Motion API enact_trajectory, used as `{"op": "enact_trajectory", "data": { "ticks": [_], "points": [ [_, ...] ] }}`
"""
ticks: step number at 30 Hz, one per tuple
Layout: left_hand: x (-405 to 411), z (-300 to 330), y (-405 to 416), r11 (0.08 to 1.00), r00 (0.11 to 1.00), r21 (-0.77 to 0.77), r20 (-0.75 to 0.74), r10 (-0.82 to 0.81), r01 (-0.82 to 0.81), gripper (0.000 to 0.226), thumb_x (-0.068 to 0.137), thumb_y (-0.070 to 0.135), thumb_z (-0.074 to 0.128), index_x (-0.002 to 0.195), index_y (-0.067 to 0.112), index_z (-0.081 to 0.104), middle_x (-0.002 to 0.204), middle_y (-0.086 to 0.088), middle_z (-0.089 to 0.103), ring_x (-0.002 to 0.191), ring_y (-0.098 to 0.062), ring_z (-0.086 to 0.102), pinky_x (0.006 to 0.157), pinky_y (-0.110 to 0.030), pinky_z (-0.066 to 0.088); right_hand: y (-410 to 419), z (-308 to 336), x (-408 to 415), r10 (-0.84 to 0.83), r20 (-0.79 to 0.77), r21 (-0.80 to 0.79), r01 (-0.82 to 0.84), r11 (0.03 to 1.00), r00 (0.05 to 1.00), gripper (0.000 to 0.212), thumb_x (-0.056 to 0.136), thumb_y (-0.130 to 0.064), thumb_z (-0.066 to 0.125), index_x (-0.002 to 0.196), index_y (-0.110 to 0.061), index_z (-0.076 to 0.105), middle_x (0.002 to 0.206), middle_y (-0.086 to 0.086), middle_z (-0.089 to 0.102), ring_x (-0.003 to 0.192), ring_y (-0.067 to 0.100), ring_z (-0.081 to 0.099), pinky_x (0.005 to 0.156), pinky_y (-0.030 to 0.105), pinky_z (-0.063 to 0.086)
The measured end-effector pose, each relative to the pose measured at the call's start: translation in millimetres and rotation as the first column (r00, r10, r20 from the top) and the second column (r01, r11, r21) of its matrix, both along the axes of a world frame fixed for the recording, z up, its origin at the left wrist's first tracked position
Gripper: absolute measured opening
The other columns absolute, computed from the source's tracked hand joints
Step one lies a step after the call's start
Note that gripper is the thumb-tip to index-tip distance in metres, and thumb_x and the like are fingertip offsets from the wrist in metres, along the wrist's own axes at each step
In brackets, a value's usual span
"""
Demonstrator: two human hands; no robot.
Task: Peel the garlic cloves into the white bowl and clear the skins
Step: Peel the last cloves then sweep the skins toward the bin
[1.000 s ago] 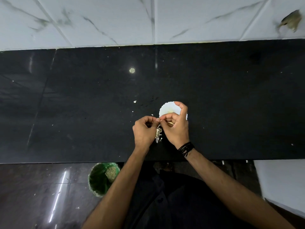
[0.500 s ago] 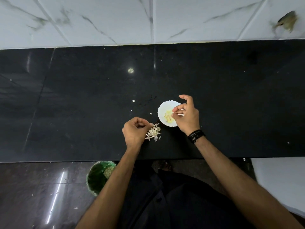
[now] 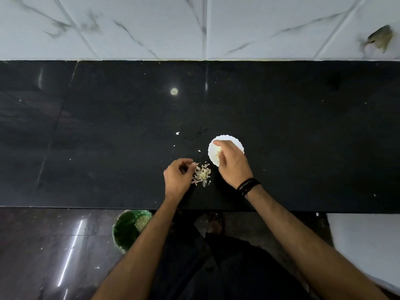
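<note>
The white scalloped bowl [image 3: 227,140] sits on the black counter [image 3: 108,137], with pale peeled garlic cloves [image 3: 216,156] inside. My right hand [image 3: 233,165] hangs over the bowl and covers most of it, its fingers reaching loosely down toward the cloves. A small pile of papery garlic skins [image 3: 202,175] lies just left of the bowl. My left hand [image 3: 177,177] rests at the pile's left edge, fingers curled, thumb and fingertips pinching a bit of skin.
A green bin [image 3: 126,231] holding skins stands on the floor below the counter's front edge, left of my legs. A few loose skin flecks [image 3: 177,133] lie farther back on the counter. A tiled wall rises behind the counter.
My hands have parted from peeling together. The right one moved over the bowl and lowered its fingers into it; the left one dropped to the skin pile.
</note>
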State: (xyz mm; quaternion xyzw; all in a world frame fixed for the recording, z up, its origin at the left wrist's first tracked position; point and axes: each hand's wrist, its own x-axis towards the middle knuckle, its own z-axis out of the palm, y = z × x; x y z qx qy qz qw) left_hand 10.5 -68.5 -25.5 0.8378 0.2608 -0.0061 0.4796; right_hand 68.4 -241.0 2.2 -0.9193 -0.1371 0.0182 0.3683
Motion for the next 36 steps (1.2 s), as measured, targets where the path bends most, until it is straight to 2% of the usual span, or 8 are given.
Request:
{"op": "enact_trajectory", "data": {
  "ticks": [5, 11, 15, 20, 24, 28, 33, 36],
  "points": [
    [-10, -2, 16, 1.000, 1.000, 0.030, 0.022, -0.006, 0.005, 0.023, 0.098, 0.014, 0.061, 0.117, 0.017, 0.072, 0.107, 0.004, 0.071, 0.094, -0.005, 0.065, 0.088, -0.023, 0.052, 58, -3, -34, 0.261, -0.134, -0.098, -0.275, 0.956, 0.956, 0.054, 0.101, -0.011, 0.046, 0.153, -0.002, 0.032, 0.160, 0.015, 0.034, 0.148, 0.026, 0.031, 0.121, 0.031, 0.023],
    [-6, -5, 51, 0.996, 0.998, 0.093, 0.057, -0.015, 0.009, 0.027, 0.102, 0.011, 0.053, 0.124, 0.011, 0.068, 0.120, -0.003, 0.069, 0.109, -0.011, 0.062, 0.095, -0.023, 0.048, 100, -37, -25, 0.101, -0.285, -0.351, -0.201, 0.914, 0.953, 0.080, 0.105, -0.049, 0.031, 0.157, 0.003, -0.001, 0.166, 0.022, -0.010, 0.155, 0.033, -0.005, 0.125, 0.043, 0.003],
    [3, -4, 75, 0.993, 0.997, 0.104, 0.051, -0.054, 0.049, 0.031, 0.103, 0.017, 0.053, 0.132, 0.014, 0.063, 0.129, -0.002, 0.065, 0.120, -0.015, 0.059, 0.104, -0.037, 0.048, 106, -51, -35, 0.002, -0.270, -0.465, -0.132, 0.876, 0.963, 0.090, 0.101, -0.062, 0.026, 0.157, 0.003, -0.001, 0.165, 0.023, -0.008, 0.155, 0.033, -0.006, 0.125, 0.046, -0.003],
    [33, -12, 93, 0.949, 0.961, 0.176, 0.050, -0.273, 0.260, 0.048, 0.107, 0.028, 0.044, 0.152, 0.013, 0.040, 0.158, -0.005, 0.040, 0.147, -0.018, 0.034, 0.121, -0.033, 0.027, 102, -48, -64, 0.042, -0.201, -0.455, -0.131, 0.881, 0.979, 0.078, 0.104, -0.056, 0.024, 0.159, -0.004, 0.004, 0.168, 0.015, -0.002, 0.156, 0.027, 0.002, 0.126, 0.044, -0.002],
    [63, -31, 97, 0.828, 0.874, 0.297, -0.052, -0.484, 0.476, 0.059, 0.109, 0.038, 0.032, 0.160, 0.014, 0.016, 0.168, -0.002, 0.010, 0.155, -0.015, 0.005, 0.126, -0.037, 0.005, 84, -55, -94, -0.078, -0.090, -0.300, 0.047, 0.953, 0.993, 0.074, 0.104, -0.053, 0.029, 0.160, -0.007, 0.010, 0.169, 0.007, -0.003, 0.156, 0.019, 0.000, 0.126, 0.040, 0.006],
    [60, -44, 95, 0.663, 0.747, 0.379, -0.136, -0.650, 0.646, 0.060, 0.108, 0.046, 0.018, 0.161, 0.020, 0.010, 0.169, 0.003, 0.000, 0.154, -0.011, -0.009, 0.124, -0.042, -0.011, 75, -68, -125, -0.239, -0.107, -0.361, 0.187, 0.914, 0.965, 0.082, 0.103, -0.057, 0.028, 0.159, -0.006, -0.002, 0.168, 0.008, -0.012, 0.156, 0.022, -0.007, 0.126, 0.046, 0.005],
    [28, -44, 104, 0.487, 0.574, 0.400, -0.131, -0.808, 0.776, 0.059, 0.108, 0.047, 0.012, 0.161, 0.023, 0.012, 0.168, 0.008, 0.004, 0.154, -0.004, -0.008, 0.126, -0.047, -0.002, 86, -76, -120, -0.381, -0.176, -0.439, 0.274, 0.856, 0.908, 0.092, 0.099, -0.066, 0.021, 0.158, 0.000, -0.003, 0.167, 0.016, -0.010, 0.155, 0.028, -0.007, 0.126, 0.051, 0.004],
    [17, -34, 113, 0.466, 0.495, 0.304, -0.022, -0.868, 0.831, 0.055, 0.108, 0.043, 0.020, 0.160, 0.024, 0.021, 0.167, 0.008, 0.015, 0.154, -0.002, 0.002, 0.127, -0.044, 0.003, 105, -76, -104, -0.336, -0.186, -0.436, 0.229, 0.870, 0.923, 0.090, 0.100, -0.063, 0.023, 0.158, 0.001, -0.001, 0.167, 0.019, -0.006, 0.155, 0.030, -0.006, 0.125, 0.052, 0.005]
  ]
}}
